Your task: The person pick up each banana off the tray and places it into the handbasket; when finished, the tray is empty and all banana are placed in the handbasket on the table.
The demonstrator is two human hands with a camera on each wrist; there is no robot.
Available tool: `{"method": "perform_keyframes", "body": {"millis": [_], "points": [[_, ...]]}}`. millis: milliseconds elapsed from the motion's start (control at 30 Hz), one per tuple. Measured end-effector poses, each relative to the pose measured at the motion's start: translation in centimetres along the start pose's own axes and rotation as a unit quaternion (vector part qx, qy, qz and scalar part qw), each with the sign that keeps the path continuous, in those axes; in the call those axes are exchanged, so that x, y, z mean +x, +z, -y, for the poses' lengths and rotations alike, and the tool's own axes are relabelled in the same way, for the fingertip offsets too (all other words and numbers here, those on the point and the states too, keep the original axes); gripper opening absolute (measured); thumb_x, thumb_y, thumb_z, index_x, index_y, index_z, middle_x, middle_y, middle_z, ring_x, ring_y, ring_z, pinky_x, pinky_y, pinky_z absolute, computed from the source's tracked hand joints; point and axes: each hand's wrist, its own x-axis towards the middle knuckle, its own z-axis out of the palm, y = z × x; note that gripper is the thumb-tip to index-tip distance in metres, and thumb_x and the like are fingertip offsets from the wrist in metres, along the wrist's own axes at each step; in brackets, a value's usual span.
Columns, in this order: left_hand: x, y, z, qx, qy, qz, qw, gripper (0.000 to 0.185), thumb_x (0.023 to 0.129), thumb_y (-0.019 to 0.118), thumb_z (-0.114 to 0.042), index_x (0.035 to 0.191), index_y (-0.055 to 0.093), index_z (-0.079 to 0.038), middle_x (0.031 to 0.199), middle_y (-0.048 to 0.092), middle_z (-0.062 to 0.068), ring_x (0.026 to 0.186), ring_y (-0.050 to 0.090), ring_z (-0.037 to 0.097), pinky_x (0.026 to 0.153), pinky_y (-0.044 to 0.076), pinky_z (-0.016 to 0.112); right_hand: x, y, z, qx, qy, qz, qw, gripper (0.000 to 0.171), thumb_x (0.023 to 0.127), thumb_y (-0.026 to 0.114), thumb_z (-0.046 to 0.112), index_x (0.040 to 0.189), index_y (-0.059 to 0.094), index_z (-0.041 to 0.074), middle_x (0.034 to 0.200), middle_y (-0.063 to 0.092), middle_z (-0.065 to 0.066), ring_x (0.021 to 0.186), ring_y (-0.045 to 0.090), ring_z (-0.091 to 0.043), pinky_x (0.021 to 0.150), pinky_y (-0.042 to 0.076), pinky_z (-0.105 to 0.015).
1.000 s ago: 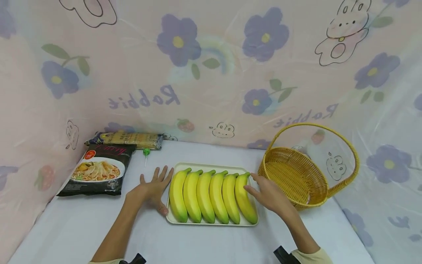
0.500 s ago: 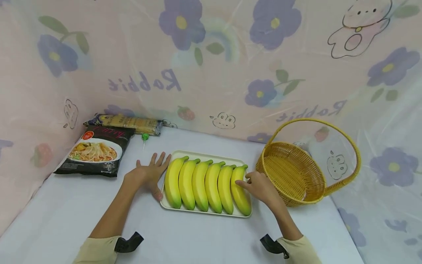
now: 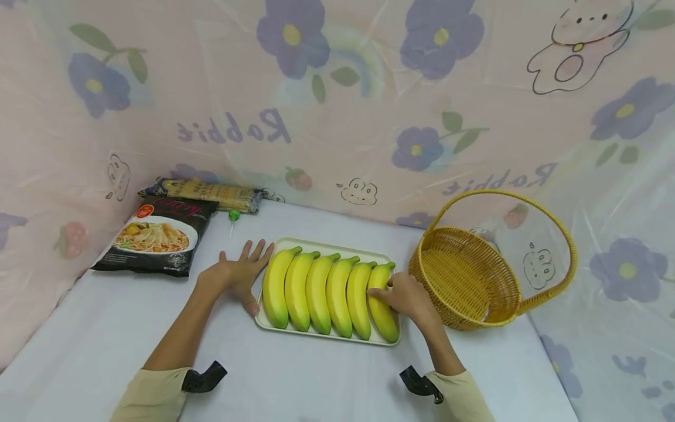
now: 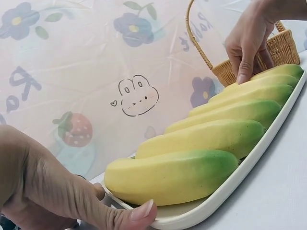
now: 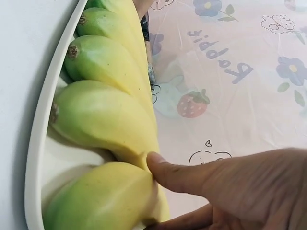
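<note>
A cream tray (image 3: pixel 274 328) sits at the centre of the bench (image 3: pixel 316 381) and holds six yellow-green bananas side by side, their stems pointing toward 12 o'clock. The right hand (image 3: pixel 408 299) is on the rightmost banana (image 3: pixel 382 310): its fingers (image 4: pixel 243 72) curl over the top of the fruit, and in the right wrist view the thumb (image 5: pixel 177 175) presses into the seam between this banana and its neighbour. The banana lies in the tray, at the tray's 3 o'clock edge.

The left hand (image 3: pixel 237 275) lies flat on the bench at the tray's 9 o'clock side, fingers straight and spread, gripping nothing; its thumb (image 4: pixel 129 213) touches the tray's rim just beside the leftmost banana (image 3: pixel 275 290).

At 3 o'clock from the tray, near it, stands a woven yellow basket (image 3: pixel 469 281) with a hoop handle; nothing shows inside it. At 10 o'clock lie a dark noodle packet (image 3: pixel 155 240), a long pasta packet (image 3: pixel 211 193) behind it, and a green lollipop (image 3: pixel 234 217).
</note>
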Motion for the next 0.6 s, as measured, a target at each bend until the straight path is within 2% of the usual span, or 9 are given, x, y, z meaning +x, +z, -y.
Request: {"method": "perform_keyframes", "body": {"millis": [133,300,400,533,600], "points": [[0.3,-0.1,0.0,-0.003,0.010,0.001,0.9999,0.153,0.063,0.098,-0.046,0.167,-0.007,-0.006,0.173,-0.018,0.026,0.160,-0.014,0.053,0.110,0.000,0.092,0.0,-0.1,-0.1,0.007,0.012,0.005,1.000,0.060,0.090,0.081,0.042,0.055,0.039,0.017,0.048,0.037,0.005,0.044,0.034,-0.007,0.044,0.024,-0.020],[0.1,0.0,-0.3,-0.016,0.012,0.003,0.9998,0.153,0.063,0.099,-0.045,0.167,-0.006,-0.005,0.173,-0.018,0.027,0.159,-0.015,0.053,0.110,-0.002,0.092,0.2,-0.2,0.0,0.031,0.021,0.021,0.999,0.058,0.089,0.082,0.039,0.053,0.044,0.017,0.044,0.046,0.002,0.042,0.058,-0.021,0.042,0.031,-0.021],[0.0,-0.2,-0.2,-0.015,0.007,0.001,0.9999,0.154,0.061,0.099,-0.044,0.167,-0.006,-0.005,0.173,-0.017,0.027,0.159,-0.015,0.054,0.110,-0.003,0.092,0.6,-0.5,0.0,0.040,0.016,0.031,0.999,0.058,0.090,0.082,0.036,0.052,0.042,0.017,0.044,0.042,0.005,0.046,0.064,-0.026,0.041,0.035,-0.021],[-0.1,-0.3,-0.1,-0.019,0.007,0.000,0.9998,0.156,0.060,0.100,-0.044,0.167,-0.006,-0.005,0.172,-0.017,0.028,0.159,-0.016,0.054,0.110,-0.003,0.092,0.9,-1.1,0.0,0.048,0.015,0.050,0.997,0.056,0.091,0.080,0.032,0.054,0.040,0.018,0.046,0.036,0.007,0.048,0.067,-0.029,0.043,0.051,-0.032],[-0.2,-0.3,-0.2,-0.023,0.008,0.002,0.9997,0.156,0.060,0.099,-0.045,0.167,-0.006,-0.005,0.172,-0.018,0.027,0.159,-0.016,0.054,0.110,-0.003,0.092,0.9,-1.5,0.1,0.047,0.019,0.057,0.997,0.055,0.091,0.079,0.030,0.055,0.039,0.018,0.048,0.033,0.007,0.051,0.069,-0.032,0.049,0.058,-0.039]]}}
